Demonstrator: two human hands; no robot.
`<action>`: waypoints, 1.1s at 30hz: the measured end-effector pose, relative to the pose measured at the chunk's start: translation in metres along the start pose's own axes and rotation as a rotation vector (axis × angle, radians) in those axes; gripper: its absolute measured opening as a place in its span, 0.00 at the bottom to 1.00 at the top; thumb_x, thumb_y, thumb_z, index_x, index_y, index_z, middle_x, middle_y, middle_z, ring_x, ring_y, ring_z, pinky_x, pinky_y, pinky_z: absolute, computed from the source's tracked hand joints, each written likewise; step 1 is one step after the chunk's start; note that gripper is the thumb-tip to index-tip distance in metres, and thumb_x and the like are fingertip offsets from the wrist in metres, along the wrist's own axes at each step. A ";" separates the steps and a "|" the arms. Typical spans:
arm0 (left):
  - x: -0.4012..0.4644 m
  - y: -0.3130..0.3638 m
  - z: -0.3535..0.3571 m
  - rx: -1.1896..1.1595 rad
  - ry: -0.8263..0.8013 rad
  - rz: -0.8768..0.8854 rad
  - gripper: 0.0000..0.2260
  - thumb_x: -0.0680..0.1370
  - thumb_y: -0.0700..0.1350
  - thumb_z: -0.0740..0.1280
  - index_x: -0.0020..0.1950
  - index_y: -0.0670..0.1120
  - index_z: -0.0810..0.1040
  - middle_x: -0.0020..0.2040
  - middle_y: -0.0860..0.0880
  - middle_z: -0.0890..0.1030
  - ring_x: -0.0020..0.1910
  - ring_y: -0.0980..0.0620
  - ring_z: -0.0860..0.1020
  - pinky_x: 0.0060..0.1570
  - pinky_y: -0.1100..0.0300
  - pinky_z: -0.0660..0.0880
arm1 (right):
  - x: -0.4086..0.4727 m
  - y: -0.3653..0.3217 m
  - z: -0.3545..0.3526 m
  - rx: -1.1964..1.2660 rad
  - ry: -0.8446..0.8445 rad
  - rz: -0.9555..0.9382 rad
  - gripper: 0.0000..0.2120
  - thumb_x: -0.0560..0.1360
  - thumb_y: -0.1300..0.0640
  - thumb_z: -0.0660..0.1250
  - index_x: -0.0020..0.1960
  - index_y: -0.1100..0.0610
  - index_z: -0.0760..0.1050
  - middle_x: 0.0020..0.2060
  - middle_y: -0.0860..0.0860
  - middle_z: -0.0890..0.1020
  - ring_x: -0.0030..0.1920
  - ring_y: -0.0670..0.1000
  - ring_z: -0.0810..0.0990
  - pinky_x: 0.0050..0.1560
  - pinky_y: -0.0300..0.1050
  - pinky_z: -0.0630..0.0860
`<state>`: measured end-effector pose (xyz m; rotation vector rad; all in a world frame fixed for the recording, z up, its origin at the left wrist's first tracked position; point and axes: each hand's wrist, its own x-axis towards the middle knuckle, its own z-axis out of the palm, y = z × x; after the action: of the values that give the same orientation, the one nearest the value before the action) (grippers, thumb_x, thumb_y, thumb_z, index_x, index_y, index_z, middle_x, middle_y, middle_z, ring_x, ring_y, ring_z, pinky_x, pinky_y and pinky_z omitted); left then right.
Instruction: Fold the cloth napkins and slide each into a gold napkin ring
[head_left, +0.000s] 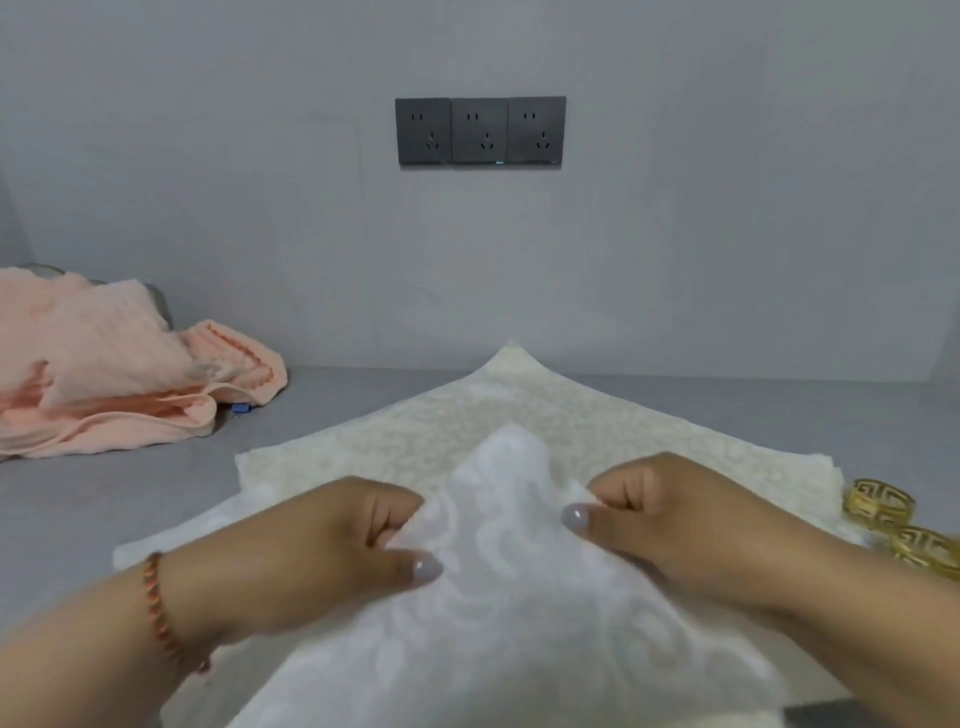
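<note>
A white damask napkin (498, 597) is held up between the two hands near the front edge of the grey tabletop (332, 400), its upper corner standing as a peak between and beyond the knuckles. The left hand (311, 551) is clamped on the napkin's left edge, with the fingers curled under the fabric and the thumb laid across the top. The right hand (670, 514) is clamped on the right edge in the same manner, the cloth being pinched between the thumb and the curled fingers. Both forearms are brought in from the front corners of the view, and the backs of the hands are turned upward; a braided bracelet (161, 603) is worn on the left wrist.

Beneath the held napkin, a cream patterned napkin (519, 410) is spread flat on the tabletop, with one corner pointed toward the back edge at the wall. Two gold napkin rings (904, 530) are seen near the right edge of the tabletop, just beside the cream napkin's right corner and close to the right wrist, one touching the other.

A heap of peach towels (114, 364) is piled at the left back part of the tabletop. Three dark wall sockets (480, 131) are mounted in a row on the wall above.
</note>
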<state>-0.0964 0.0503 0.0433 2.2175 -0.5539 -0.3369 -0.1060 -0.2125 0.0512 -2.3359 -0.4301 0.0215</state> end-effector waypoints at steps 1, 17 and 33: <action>0.014 -0.004 -0.005 0.047 0.077 -0.020 0.15 0.74 0.52 0.72 0.33 0.46 0.75 0.28 0.56 0.72 0.27 0.59 0.67 0.28 0.67 0.64 | 0.020 0.004 -0.001 -0.033 0.029 0.000 0.26 0.76 0.49 0.67 0.28 0.54 0.57 0.23 0.45 0.60 0.24 0.44 0.57 0.25 0.36 0.56; 0.262 -0.106 -0.053 0.327 0.344 -0.409 0.05 0.78 0.45 0.66 0.44 0.45 0.75 0.44 0.47 0.76 0.43 0.49 0.74 0.41 0.61 0.72 | 0.260 0.135 0.019 -0.265 0.099 0.244 0.15 0.77 0.54 0.65 0.36 0.56 0.63 0.32 0.52 0.66 0.34 0.51 0.64 0.37 0.43 0.60; 0.329 -0.136 -0.063 0.265 0.499 -0.555 0.12 0.73 0.49 0.70 0.52 0.44 0.80 0.50 0.46 0.82 0.52 0.45 0.79 0.58 0.49 0.76 | 0.327 0.159 0.019 -0.460 0.160 0.278 0.14 0.78 0.49 0.64 0.39 0.57 0.69 0.38 0.53 0.76 0.41 0.54 0.75 0.41 0.44 0.69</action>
<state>0.2530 0.0078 -0.0395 2.5624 0.3107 0.0254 0.2473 -0.2029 -0.0351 -2.8077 -0.0247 -0.1448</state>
